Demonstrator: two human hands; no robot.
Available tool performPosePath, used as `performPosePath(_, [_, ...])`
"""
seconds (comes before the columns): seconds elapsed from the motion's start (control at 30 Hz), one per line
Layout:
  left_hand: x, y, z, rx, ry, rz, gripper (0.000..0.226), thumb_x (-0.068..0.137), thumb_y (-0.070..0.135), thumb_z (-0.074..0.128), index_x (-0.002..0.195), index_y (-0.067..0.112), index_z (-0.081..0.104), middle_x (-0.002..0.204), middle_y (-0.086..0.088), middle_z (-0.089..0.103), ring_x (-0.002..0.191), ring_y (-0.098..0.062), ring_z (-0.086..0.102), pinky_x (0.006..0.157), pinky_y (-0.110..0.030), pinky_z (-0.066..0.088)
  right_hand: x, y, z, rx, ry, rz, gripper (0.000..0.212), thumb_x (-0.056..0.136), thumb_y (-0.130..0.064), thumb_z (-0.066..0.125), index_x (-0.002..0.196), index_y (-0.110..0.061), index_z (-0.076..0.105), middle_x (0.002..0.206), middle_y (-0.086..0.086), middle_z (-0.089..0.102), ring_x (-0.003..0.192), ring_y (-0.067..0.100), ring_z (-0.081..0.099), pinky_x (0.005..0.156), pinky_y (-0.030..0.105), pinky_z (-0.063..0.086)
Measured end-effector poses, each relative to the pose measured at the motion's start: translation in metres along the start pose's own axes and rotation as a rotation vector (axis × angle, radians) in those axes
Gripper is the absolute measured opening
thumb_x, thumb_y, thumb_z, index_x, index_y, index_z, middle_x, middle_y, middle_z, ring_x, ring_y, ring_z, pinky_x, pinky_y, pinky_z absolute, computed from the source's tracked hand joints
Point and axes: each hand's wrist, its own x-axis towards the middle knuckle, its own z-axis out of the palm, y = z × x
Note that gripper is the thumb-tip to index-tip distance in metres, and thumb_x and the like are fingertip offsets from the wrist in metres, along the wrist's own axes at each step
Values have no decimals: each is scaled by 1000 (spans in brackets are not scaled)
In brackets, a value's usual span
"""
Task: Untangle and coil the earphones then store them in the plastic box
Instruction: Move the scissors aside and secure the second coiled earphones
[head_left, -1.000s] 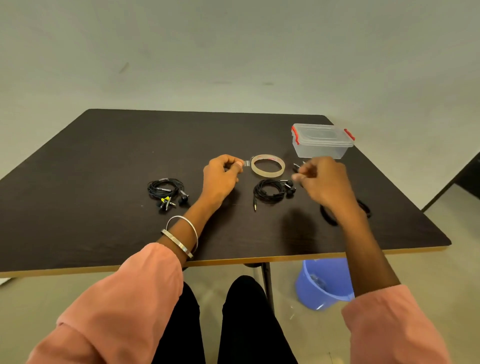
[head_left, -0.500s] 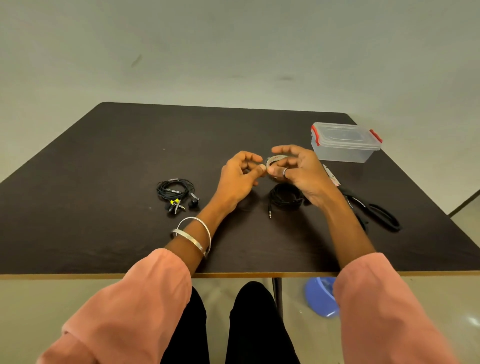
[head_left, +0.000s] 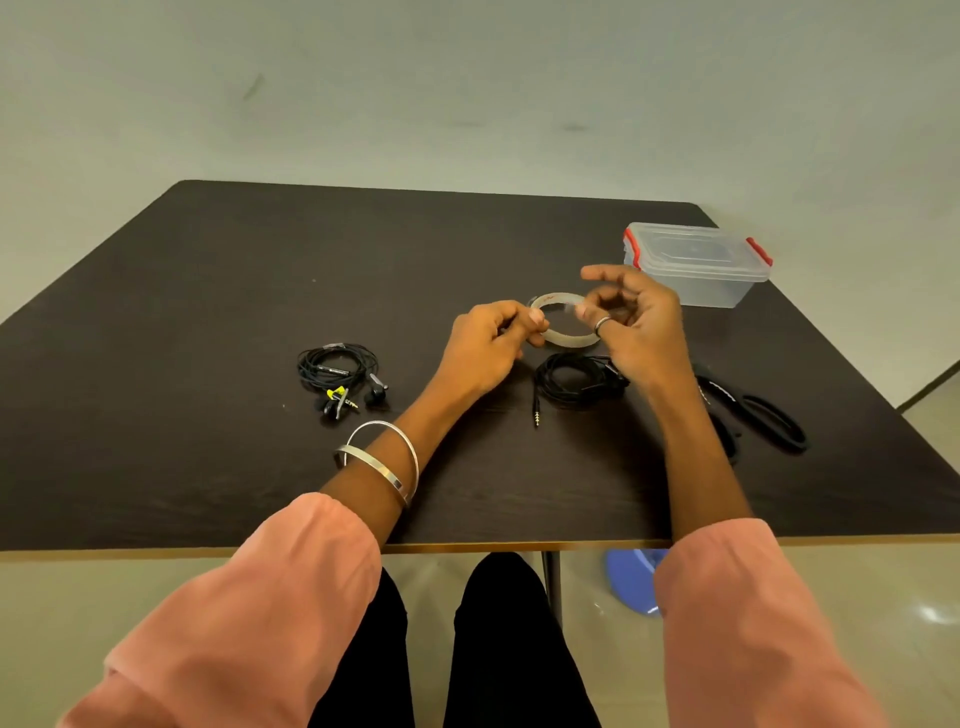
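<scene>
A roll of clear tape (head_left: 563, 339) is held just above the dark table (head_left: 208, 312) between both hands. My left hand (head_left: 491, 343) grips its left side with curled fingers. My right hand (head_left: 636, 325) pinches the roll's right side between thumb and fingers. Just below the roll lies a coiled black earphone (head_left: 569, 382) with its jack pointing toward me. Another coiled black earphone (head_left: 337, 371) with a yellow tag lies to the left. The clear plastic box (head_left: 696, 262) with red clips stands shut at the back right.
Black-handled scissors (head_left: 753, 410) lie on the table to the right of my right forearm. A blue bucket (head_left: 634, 579) stands on the floor under the table's near edge. My knees are below the table edge.
My right hand came in from the right to the tape roll. Both hands now hold the roll, lifted a little off the table.
</scene>
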Motion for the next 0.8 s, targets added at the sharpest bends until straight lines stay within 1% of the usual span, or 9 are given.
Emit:
performPosePath(0.03, [-1,2,0,64,19,-3,26,95,35,55,97,14,72,82,5,69,74,-14,64,68,-29,53,0,3,-2,-4,56,-4,33,84,-3,69,116,-10,63,79,2,65,73,13,62,66,26,52])
performPosePath(0.1, [-2,6,3,244,17,8,27,87,45,63,95,20,74,72,14,61,64,-4,56,59,-13,40,0,7,-4,-46,133,-12,32,84,-6,69,116,-11,63,81,0,65,76,14,63,67,24,52])
performPosePath(0.17, [-4,7,7,370,-19,48,30,81,47,70,96,22,76,66,19,55,62,-1,53,57,-9,36,-2,7,-2,-94,146,-28,33,84,-8,69,116,-12,62,81,-2,65,79,13,63,69,24,52])
performPosePath(0.23, [-3,2,13,432,-22,70,31,77,47,73,96,22,77,66,13,61,66,-8,57,65,-23,50,-3,8,1,-124,126,-47,34,84,-8,69,118,-13,61,80,-8,65,80,7,63,71,22,52])
performPosePath(0.3, [-4,0,16,444,2,36,25,77,43,73,94,24,77,74,6,69,77,-19,62,73,-40,56,-4,8,2,-144,108,-52,36,84,-9,70,119,-14,60,81,-12,65,81,3,63,73,19,52])
performPosePath(0.4, [-7,7,17,460,25,25,17,81,30,71,94,21,77,86,2,73,83,-17,64,78,-40,56,-5,6,4,-112,80,-62,40,82,-7,72,120,-12,60,84,-5,69,81,5,65,73,18,53])
performPosePath(0.57, [-12,10,10,269,123,-2,11,87,17,65,93,13,74,82,-1,73,73,-10,67,74,-30,57,-11,2,10,-71,-2,-132,44,80,-3,72,121,-10,58,85,3,72,80,10,68,75,19,54])
performPosePath(0.67, [-13,11,4,153,93,-14,11,89,15,65,97,12,72,79,1,73,68,0,65,74,-20,55,-12,2,14,-74,-11,-161,45,81,-1,71,122,-10,58,85,0,72,80,7,68,74,17,53])
performPosePath(0.8, [-12,10,-3,-10,100,-54,17,87,14,68,103,12,74,88,0,75,80,-7,69,81,-22,55,-13,0,17,-126,50,-256,44,81,0,71,123,-6,58,88,1,72,82,1,66,73,12,50])
